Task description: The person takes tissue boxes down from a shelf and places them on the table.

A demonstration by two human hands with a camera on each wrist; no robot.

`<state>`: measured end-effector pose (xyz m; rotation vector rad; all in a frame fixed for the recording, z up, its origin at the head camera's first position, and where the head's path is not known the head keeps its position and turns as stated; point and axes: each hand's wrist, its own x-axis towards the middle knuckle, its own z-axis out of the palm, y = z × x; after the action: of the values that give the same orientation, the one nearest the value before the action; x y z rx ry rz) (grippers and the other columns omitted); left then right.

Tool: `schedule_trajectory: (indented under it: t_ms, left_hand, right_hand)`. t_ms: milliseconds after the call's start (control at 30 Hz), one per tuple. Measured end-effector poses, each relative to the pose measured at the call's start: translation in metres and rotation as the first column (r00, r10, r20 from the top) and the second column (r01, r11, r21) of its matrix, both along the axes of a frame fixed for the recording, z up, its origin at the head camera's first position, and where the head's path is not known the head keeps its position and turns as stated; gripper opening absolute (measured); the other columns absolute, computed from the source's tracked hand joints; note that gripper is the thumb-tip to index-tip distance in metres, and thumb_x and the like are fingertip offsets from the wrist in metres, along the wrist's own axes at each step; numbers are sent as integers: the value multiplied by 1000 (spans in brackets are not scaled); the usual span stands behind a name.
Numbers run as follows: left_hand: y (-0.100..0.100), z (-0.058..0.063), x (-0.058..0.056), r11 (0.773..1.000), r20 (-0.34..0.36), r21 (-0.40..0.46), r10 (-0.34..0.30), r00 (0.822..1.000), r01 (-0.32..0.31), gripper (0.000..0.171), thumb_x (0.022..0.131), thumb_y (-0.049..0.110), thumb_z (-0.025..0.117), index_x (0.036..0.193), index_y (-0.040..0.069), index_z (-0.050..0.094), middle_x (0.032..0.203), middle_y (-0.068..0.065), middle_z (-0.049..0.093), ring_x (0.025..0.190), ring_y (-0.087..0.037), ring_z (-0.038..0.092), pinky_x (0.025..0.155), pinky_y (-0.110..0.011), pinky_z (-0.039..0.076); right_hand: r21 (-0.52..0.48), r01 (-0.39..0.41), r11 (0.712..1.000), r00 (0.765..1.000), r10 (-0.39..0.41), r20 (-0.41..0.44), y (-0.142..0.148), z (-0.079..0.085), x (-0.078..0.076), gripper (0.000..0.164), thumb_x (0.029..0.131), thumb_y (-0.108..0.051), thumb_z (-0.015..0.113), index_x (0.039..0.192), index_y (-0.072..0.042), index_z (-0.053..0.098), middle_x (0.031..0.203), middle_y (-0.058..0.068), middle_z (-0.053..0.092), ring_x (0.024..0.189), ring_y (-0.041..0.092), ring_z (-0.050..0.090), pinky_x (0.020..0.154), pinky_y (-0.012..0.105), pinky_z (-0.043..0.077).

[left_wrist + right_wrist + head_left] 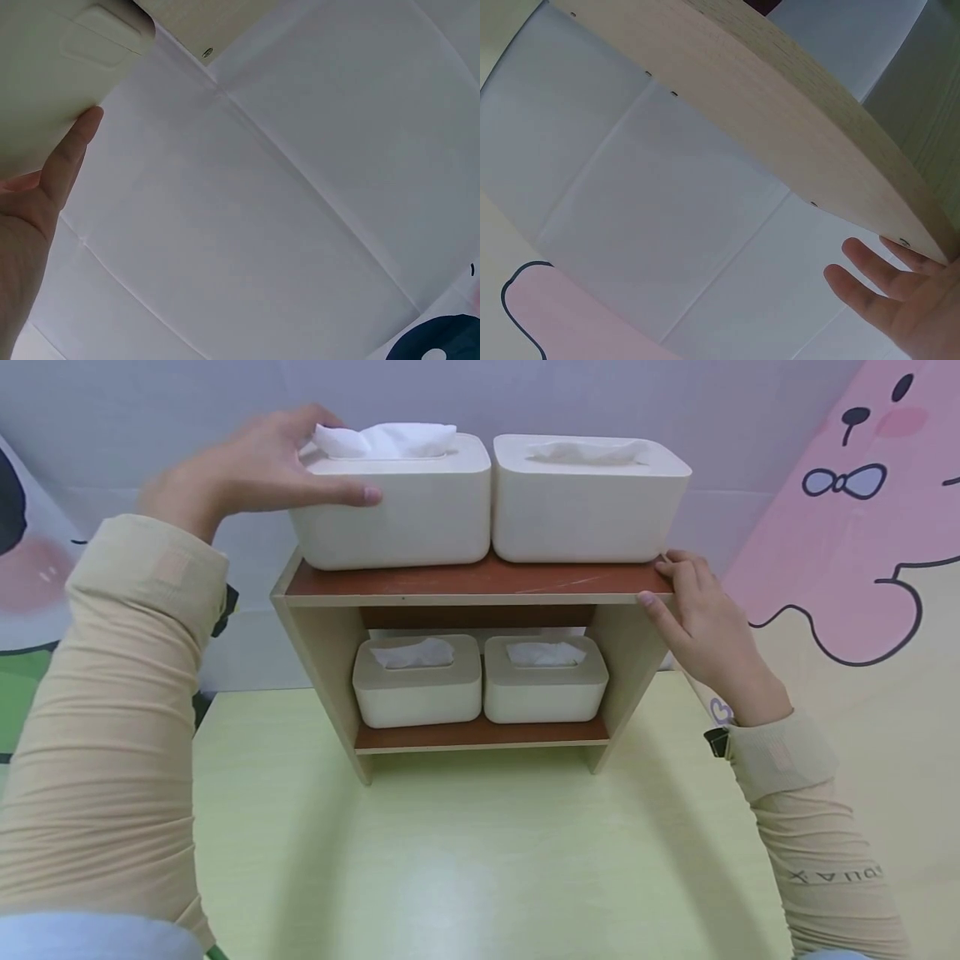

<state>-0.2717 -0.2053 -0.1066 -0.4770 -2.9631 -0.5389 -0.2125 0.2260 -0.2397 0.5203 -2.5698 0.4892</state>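
- Left arm is raised high, sleeve angling up to the top of the wooden shelf unit [480, 583], which stands on the pale green table [480, 860].
- Left hand [247, 468] wraps the left end of the upper-left tissue box [397, 502]: thumb laid across its front face, fingers up over the lid by the tissue tuft, holding it.
- On the left wrist view, the thumb [67, 161] lies flat against the box wall.
- That box sits on the top board, touching the upper-right tissue box [588, 502] beside it.
- Right arm reaches in lower, forearm slanting up from the table edge.
- Right hand [701, 622] rests on the shelf unit's top right corner, fingers fairly straight and only slightly spread, fingertips on the board's edge.
- 2 more tissue boxes [480, 681] sit side by side on the lower board.
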Motion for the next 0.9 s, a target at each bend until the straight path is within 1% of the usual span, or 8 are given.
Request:
schedule_trajectory:
  t_ms: [300,500,767,900]
  left_hand:
    - [-3,0,3,1000,-28,13,7,1000,-6,90,75,49,65,144,14,20,142,-23,29,117,-41,30,94,-64,27]
    - [-6,1,6,1000,-54,12,18,998,-17,90,75,49,66,144,14,20,139,-23,32,114,-41,31,92,-61,28]
    - [-8,3,14,1000,-88,2,13,996,-13,90,74,49,67,144,13,22,136,-23,34,113,-41,33,93,-62,29]
    - [-10,4,16,1000,-97,-3,13,995,-13,89,74,48,67,143,12,24,134,-24,35,111,-41,34,91,-60,29]
  right_hand:
    - [6,-5,1000,1000,5,6,1,0,-1,57,97,-43,32,133,0,36,143,16,32,131,33,33,91,61,36]
    - [17,-9,1000,1000,9,5,0,1,0,57,97,-43,33,133,1,35,143,17,32,131,34,32,92,59,36]
    - [92,43,995,999,-39,-38,1,2,2,56,97,-42,32,133,1,37,144,17,34,129,40,33,99,58,30]
    - [128,65,990,994,-53,-96,2,0,2,54,97,-41,34,132,1,40,142,18,37,127,40,35,99,57,30]
